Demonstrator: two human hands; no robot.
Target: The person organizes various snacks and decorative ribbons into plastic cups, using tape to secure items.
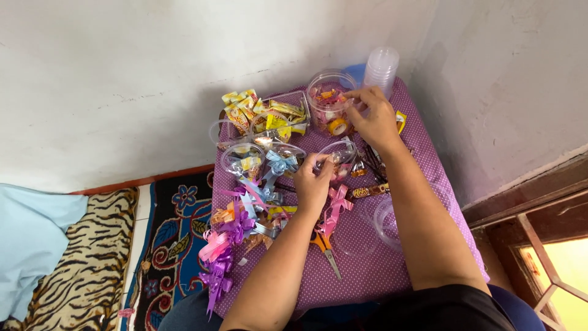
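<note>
My left hand [312, 181] grips a small clear plastic jar [340, 158] with sweets inside, in the middle of a little table under a purple dotted cloth [367, 263]. My right hand [373, 116] reaches to the far end, fingers at the rim of a larger clear tub [327, 101] filled with wrapped candies; whether it pinches a candy is unclear. A roll of yellow tape [337, 127] lies at that tub's foot.
Pull-bow ribbons in pink, purple and blue [236, 230] pile at the left. Orange-handled scissors [324, 248] lie near me. Yellow snack sachets [269, 113], filled jars with a blue bow [278, 162], stacked clear cups [381, 67], empty lids [386, 220]. A patterned rug [177, 233] lies left.
</note>
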